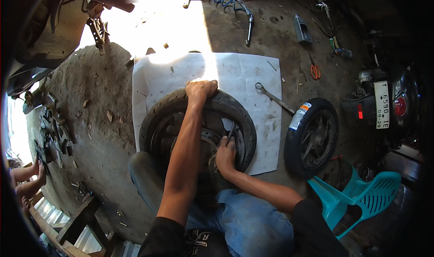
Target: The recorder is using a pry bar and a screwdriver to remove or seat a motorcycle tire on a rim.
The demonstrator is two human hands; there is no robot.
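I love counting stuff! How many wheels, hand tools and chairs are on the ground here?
Wheels: 2, one gripped by the left hand and right hand at, one standing with a sticker
Hand tools: 2, a wrench and orange-handled scissors
Chairs: 1, a teal plastic chair
Total: 5

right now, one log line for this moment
left hand gripping tyre | right hand holding tool at hub | wrench on sheet
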